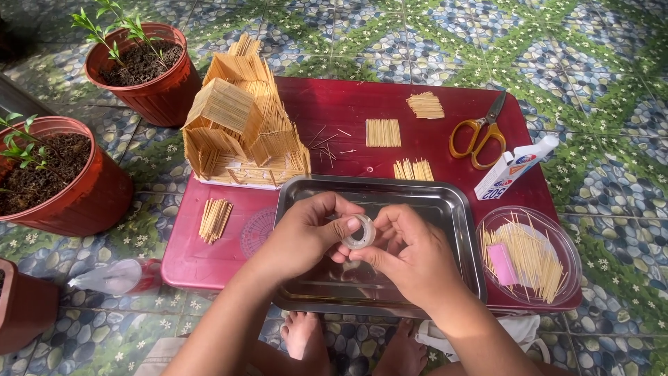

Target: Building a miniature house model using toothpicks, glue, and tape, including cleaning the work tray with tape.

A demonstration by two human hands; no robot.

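Both your hands meet over the steel tray point(459, 230), which sits at the near edge of the low red tabletop point(348, 104). Your left hand point(303, 237) and your right hand point(410, 254) are both closed on a small roll of clear tape point(360, 232), fingers pinching its rim from either side, so the roll hangs just above the tray's middle.

To the right of the tray lies a clear round lid point(567, 257) holding loose toothpicks and a small pink piece. Farther right and back, a white glue box point(511, 168) lies tilted, with yellow-handled scissors point(476, 136) just beyond it.

At the far left of the tabletop stands a toothpick house point(240, 122). Flat toothpick panels point(383, 132) lie behind the tray, and a loose bundle point(214, 219) lies to its left.

Two red plant pots point(156, 90) stand on the tiled floor at the left.
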